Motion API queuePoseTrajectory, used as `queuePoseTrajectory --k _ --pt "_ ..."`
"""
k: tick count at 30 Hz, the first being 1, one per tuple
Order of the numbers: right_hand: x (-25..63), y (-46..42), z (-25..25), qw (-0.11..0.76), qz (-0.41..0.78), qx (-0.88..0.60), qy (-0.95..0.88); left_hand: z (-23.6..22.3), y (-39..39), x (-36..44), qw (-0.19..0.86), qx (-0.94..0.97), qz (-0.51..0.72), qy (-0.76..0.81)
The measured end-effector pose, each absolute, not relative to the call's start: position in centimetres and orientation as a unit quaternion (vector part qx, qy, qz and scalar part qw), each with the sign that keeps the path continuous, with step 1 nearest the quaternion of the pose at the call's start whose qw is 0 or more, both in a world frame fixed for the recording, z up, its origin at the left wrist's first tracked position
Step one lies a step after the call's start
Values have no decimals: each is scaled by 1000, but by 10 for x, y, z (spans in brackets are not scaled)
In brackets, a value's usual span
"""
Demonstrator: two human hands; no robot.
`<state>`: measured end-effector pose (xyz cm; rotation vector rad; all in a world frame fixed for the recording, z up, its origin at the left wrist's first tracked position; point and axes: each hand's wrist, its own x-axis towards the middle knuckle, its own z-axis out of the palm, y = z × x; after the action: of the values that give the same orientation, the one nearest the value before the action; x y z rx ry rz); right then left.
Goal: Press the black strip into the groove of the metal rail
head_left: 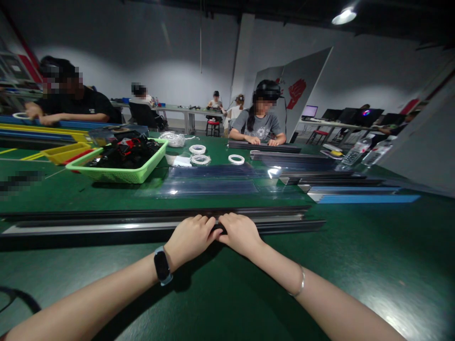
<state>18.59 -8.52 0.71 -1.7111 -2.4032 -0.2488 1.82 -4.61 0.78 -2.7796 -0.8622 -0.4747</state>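
Observation:
A long black profile strip (106, 235) with a pale inner face lies crosswise on the green table in front of me. My left hand (192, 237) grips its near edge, fingers curled over the top and thumb on my side. Close beside it, thumbs almost meeting, my right hand (241, 234) holds the same strip in the same way. The fingertips of both hands are partly hidden behind the edge. Just beyond runs another dark strip (142, 213), parallel to the first; whether the two are joined I cannot tell.
Clear plastic sheets (213, 182) lie beyond the strips. A green basket (152, 166) of dark parts stands left. White tape rolls (236, 159) lie mid-table. Further profiles (366, 198) and water bottles (355, 151) are at right. A co-worker (261, 118) sits opposite, another person (78, 102) far left.

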Motion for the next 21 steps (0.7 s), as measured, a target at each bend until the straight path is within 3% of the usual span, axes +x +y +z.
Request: queuePoseTrajectory --k 21 --pt "186 -86 8 104 -68 -575 -809 4 -43 17 117 -940 -146 -287"
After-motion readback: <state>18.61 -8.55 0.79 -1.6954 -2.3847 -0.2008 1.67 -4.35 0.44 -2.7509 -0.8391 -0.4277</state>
